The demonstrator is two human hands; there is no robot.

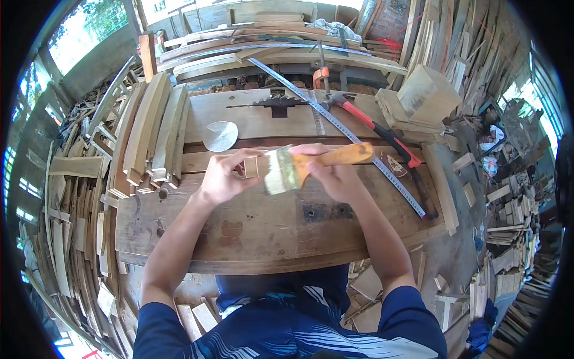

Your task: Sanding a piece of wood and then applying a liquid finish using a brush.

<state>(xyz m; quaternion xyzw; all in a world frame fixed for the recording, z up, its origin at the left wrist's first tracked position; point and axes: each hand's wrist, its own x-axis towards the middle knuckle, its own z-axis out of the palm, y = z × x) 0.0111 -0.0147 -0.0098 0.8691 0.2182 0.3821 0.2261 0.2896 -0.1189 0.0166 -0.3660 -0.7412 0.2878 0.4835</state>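
At mid-frame, the left hand (221,179) pinches a block (255,167) and the right hand (336,175) grips a brush (342,157). Right of centre, a hammer (382,133) lies on the counter (263,245).

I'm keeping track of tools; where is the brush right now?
In the head view, the brush is near the middle, above the bench, held in the right hand, its bristles beside the small wooden piece in the left hand.
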